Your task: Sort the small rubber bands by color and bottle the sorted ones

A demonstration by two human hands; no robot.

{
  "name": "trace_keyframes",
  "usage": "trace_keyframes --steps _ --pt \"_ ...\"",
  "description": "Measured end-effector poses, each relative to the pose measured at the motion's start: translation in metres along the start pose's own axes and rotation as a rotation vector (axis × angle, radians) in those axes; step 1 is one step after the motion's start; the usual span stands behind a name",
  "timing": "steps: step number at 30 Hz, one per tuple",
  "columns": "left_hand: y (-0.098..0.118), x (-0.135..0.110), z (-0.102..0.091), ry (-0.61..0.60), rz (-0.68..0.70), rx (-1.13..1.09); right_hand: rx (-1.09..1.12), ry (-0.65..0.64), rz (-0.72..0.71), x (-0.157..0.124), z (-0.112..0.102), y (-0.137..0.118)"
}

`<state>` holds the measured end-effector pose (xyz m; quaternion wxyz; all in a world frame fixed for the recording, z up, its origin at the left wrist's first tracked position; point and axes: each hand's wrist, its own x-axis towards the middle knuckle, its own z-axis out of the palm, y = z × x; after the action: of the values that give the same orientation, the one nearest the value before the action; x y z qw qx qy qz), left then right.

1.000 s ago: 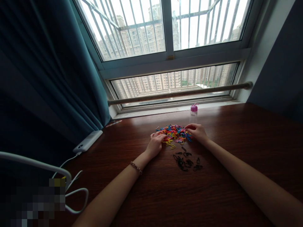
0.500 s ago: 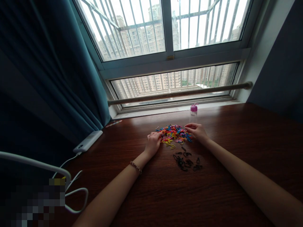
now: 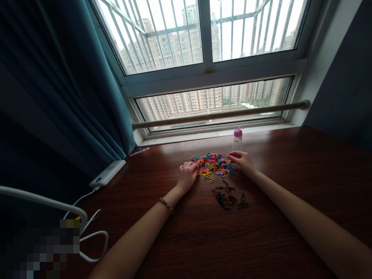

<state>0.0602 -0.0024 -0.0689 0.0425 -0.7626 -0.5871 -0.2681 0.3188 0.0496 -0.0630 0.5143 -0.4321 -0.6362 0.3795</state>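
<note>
A pile of small multicoloured rubber bands (image 3: pixel 213 163) lies on the brown wooden table, with a few yellow ones at its near edge. At the pile's left edge, my left hand (image 3: pixel 188 173) rests with curled fingers touching the bands. My right hand (image 3: pixel 241 162) is at the right edge, thumb and index finger drawn together in a pinch. Whatever either hand's fingertips hold is too small to make out. Nearer to me, between my forearms, lies a loose group of black bands (image 3: pixel 225 199), apart from the coloured pile.
Behind my right hand stands a clear bottle with a pink lid (image 3: pixel 238 133). A white power bank (image 3: pixel 108 173) with a cable lies at the left by the blue curtain (image 3: pixel 116 116). A thick white tube (image 3: pixel 43 198) curves in at lower left. The window has a horizontal rail (image 3: pixel 221 116).
My left hand has shifted very slightly to the left, its fingers moving a little at the pile's edge. My right hand and the bands look nearly the same.
</note>
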Motion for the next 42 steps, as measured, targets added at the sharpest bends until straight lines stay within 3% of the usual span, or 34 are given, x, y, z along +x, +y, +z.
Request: trace_keyframes --steps 6,13,16,19,23,27,33,35,37,40,42 --pt "-0.004 0.002 0.001 0.067 -0.041 -0.066 0.207 -0.097 0.095 -0.001 -0.002 -0.009" --pt "-0.013 0.003 0.004 0.145 -0.142 -0.258 0.185 -0.622 0.204 -0.009 -0.002 -0.025" --pt "-0.016 0.004 0.005 0.180 -0.188 -0.332 0.149 -0.772 0.255 -0.012 0.000 -0.027" --pt "-0.018 0.005 0.006 0.206 -0.225 -0.389 0.178 -0.838 0.288 -0.013 0.001 -0.027" --pt "-0.022 0.006 0.009 0.238 -0.259 -0.445 0.201 -0.863 0.228 -0.013 -0.001 -0.031" --pt "-0.024 0.007 0.011 0.276 -0.253 -0.514 0.193 -1.022 0.241 -0.013 -0.006 -0.037" --pt "-0.024 0.008 0.011 0.281 -0.262 -0.590 0.270 -0.877 0.327 -0.012 -0.008 -0.037" --pt "-0.023 0.008 0.009 0.285 -0.264 -0.594 0.274 -0.748 0.298 -0.010 -0.007 -0.033" --pt "-0.019 0.007 0.006 0.294 -0.227 -0.581 0.260 -0.541 0.228 -0.007 -0.005 -0.027" --pt "-0.007 0.003 0.000 0.285 -0.031 -0.502 0.124 -0.254 0.095 -0.001 -0.005 -0.014" --pt "0.005 -0.003 -0.004 0.245 0.162 -0.445 -0.048 -0.147 0.007 0.002 -0.005 -0.005"
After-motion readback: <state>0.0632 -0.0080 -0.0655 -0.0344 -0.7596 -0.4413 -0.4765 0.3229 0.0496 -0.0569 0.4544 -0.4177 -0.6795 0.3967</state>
